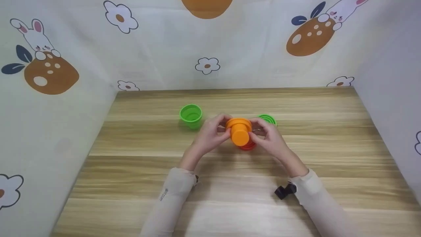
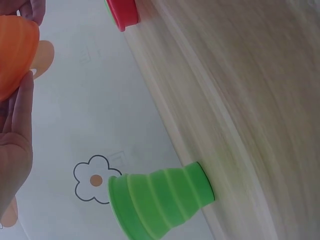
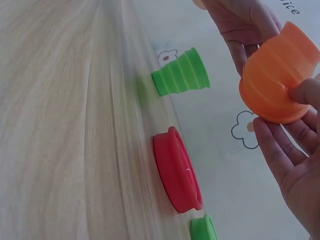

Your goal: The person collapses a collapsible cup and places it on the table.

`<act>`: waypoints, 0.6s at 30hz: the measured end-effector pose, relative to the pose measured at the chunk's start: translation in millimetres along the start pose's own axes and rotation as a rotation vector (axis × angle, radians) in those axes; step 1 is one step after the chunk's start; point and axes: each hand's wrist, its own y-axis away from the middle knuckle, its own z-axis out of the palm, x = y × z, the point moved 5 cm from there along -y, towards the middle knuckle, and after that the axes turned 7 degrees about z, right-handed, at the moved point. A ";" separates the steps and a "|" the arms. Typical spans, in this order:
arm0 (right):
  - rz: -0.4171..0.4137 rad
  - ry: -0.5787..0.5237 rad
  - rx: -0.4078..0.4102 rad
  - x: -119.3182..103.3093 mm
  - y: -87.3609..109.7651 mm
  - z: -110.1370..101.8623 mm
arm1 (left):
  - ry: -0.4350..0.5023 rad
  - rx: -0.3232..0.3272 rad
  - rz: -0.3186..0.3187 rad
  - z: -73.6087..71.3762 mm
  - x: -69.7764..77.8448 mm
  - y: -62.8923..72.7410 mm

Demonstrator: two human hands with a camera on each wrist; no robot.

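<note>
Both hands hold an orange collapsible cup [image 1: 240,136] above the table, its base tilted toward the head camera. My left hand [image 1: 213,131] grips it at the left side, thumb low and fingers near the rim. On the other side my right hand [image 1: 270,136] pinches it; in the right wrist view its thumb presses a dent into the orange wall [image 3: 280,80]. Beneath the orange cup, a flattened red collapsible cup [image 3: 175,170] lies on the table, mostly hidden in the head view. An extended green collapsible cup [image 1: 191,115] stands upright left of the left hand.
A flattened green collapsible cup [image 1: 268,119] lies behind the right hand, partly covered by it. The wooden table [image 1: 131,184] is bordered by a patterned cloth [image 1: 164,49] at the back and sides. A black strap piece [image 1: 285,191] sticks out from the right sleeve.
</note>
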 end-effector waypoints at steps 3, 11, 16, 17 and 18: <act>0.001 0.020 0.022 -0.1 -0.7 0.3 | 0.005 -0.019 -0.010 1.0 0.2 1.1; -0.018 0.127 0.080 -0.9 -0.1 -0.6 | 0.003 -0.103 -0.010 6.2 0.2 0.8; -0.058 0.194 0.082 -3.1 0.7 0.9 | 0.015 -0.145 -0.002 8.2 1.7 0.2; -0.063 0.201 0.081 -3.2 0.9 1.1 | 0.016 -0.153 -0.004 8.5 1.8 0.0; -0.066 0.204 0.081 -3.1 1.0 1.3 | 0.014 -0.159 -0.006 8.7 1.5 -0.1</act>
